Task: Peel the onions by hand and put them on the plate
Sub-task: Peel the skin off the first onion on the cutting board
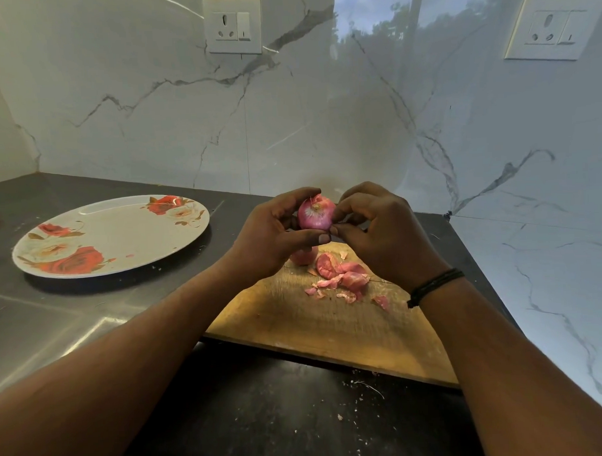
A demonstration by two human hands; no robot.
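Note:
A small red onion [315, 214] is held above the wooden cutting board [316, 316], root end facing me. My left hand [276, 235] grips it from the left, fingers curled over the top and thumb beneath. My right hand [381, 232] pinches its skin at the lower right side. A second onion [304, 255] lies on the board, partly hidden under my left hand. Loose pink peels [342, 277] are scattered on the board. The white plate [122, 234] with red roses sits to the left and holds no onion.
The board lies in a corner of a dark counter [265, 416], with marble walls close behind and to the right. Two wall sockets [232, 23] are mounted above. A steel surface [40, 325] extends to the left under the plate. Crumbs of skin dot the counter.

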